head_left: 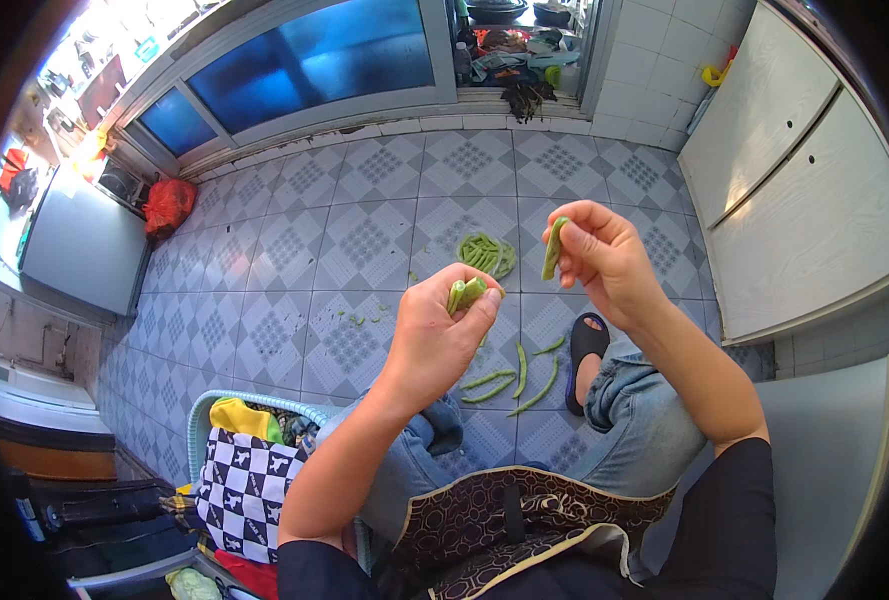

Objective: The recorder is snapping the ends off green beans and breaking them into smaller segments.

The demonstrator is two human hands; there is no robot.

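Several pieces of green bean [467, 294] stick up from my left hand [444, 326], which is closed around them. My right hand [602, 259], raised a little higher and to the right, pinches one green bean piece [554, 249] between thumb and fingers. Beyond my left hand, a clear plastic container [506, 259] on the tiled floor holds many bean pieces. Several long whole green beans [521, 370] lie loose on the floor between my feet. Small green scraps [358, 320] are scattered on the tiles to the left.
A light blue basket [264, 395] of clothes stands beside my left leg. My right foot wears a black slipper [587, 337]. White cabinets [797, 172] line the right side. A red plastic bag [169, 208] sits at the far left, near a sliding door [317, 56].
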